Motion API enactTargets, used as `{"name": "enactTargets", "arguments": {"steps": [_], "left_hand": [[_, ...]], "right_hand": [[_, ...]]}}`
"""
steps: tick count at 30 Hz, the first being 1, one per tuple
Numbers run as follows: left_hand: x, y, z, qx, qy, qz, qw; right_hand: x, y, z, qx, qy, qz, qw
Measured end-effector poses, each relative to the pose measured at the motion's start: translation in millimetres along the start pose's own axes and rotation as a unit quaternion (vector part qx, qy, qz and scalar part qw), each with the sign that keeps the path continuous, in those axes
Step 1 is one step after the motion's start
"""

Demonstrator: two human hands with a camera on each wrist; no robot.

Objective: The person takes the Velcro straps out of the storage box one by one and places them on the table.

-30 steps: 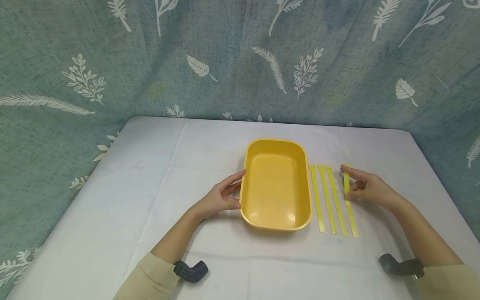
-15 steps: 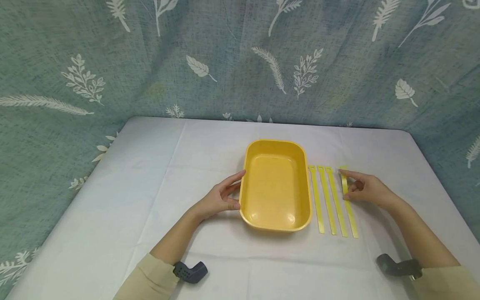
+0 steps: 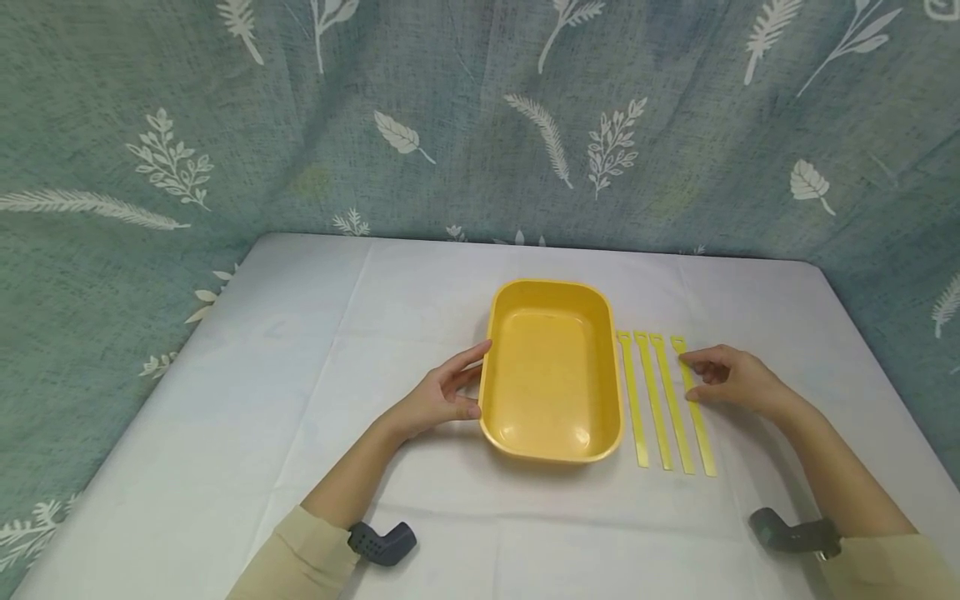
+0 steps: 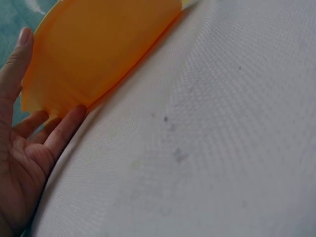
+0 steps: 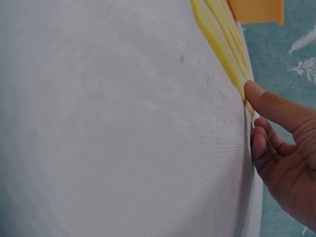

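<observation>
A yellow rectangular plastic basin [image 3: 552, 375] with rounded corners stands upright on the white-covered table. My left hand [image 3: 438, 396] touches its left wall with spread fingers and thumb; in the left wrist view the fingertips rest against the orange-looking wall [image 4: 103, 49]. To the basin's right lie several flat yellow strips, each with a small slotted head, side by side. My right hand [image 3: 731, 379] is at the rightmost yellow strip [image 3: 701, 433], index fingertip and thumb touching its right edge. In the right wrist view the thumb meets the end of the strips [image 5: 217, 42].
A white cloth [image 3: 420, 308] with fold creases covers the table. Behind it hangs a blue-green curtain [image 3: 450, 192] printed with white leaves. Dark wrist devices [image 3: 382, 543] sit at both sleeve cuffs.
The rightmost strip's slotted end has shifted left and now lies flat beside the others. My right fingers have slid slightly down to its edge, uncovering the head. The left hand and basin stay put.
</observation>
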State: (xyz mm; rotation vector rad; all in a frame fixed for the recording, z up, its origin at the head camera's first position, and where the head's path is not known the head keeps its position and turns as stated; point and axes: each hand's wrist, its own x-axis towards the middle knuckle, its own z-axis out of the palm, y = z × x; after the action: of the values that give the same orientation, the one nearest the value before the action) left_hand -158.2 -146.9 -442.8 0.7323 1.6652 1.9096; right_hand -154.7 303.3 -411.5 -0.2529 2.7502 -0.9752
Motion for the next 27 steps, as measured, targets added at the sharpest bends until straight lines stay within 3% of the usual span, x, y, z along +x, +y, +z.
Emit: {"name": "enactTargets", "arguments": {"steps": [4,9,15,18,23,27], "left_hand": [[3.7,-1.0,-0.3,0.003,-0.005,0.003,1.0000],[5.2,-0.6,-2.1,0.003,-0.012,-0.005,0.9999],[0.6,1.9,-0.3,0.014,-0.021,-0.020,0.9995],[-2.1,4.1,0.7,0.007,-0.019,-0.007,0.9998],[-5.9,11.7,4.5,0.003,0.016,0.040,0.9991],[-9.9,21.3,8.7,0.041,0.061,0.041,0.9964]], "right_hand": [[-3.6,3.6,-2.1,0.005,0.008,0.012,0.9999],[-10.1,2.2,-3.5,0.028,0.030,-0.005,0.9991],[-20.9,-9.2,0.9,0.054,0.083,-0.024,0.9948],[-24.0,-18.0,6.5,0.081,0.106,-0.041,0.9903],[-26.6,-31.9,16.4,0.118,0.149,-0.091,0.9775],[-28.5,-45.2,20.1,0.148,0.162,-0.138,0.9659]]}}
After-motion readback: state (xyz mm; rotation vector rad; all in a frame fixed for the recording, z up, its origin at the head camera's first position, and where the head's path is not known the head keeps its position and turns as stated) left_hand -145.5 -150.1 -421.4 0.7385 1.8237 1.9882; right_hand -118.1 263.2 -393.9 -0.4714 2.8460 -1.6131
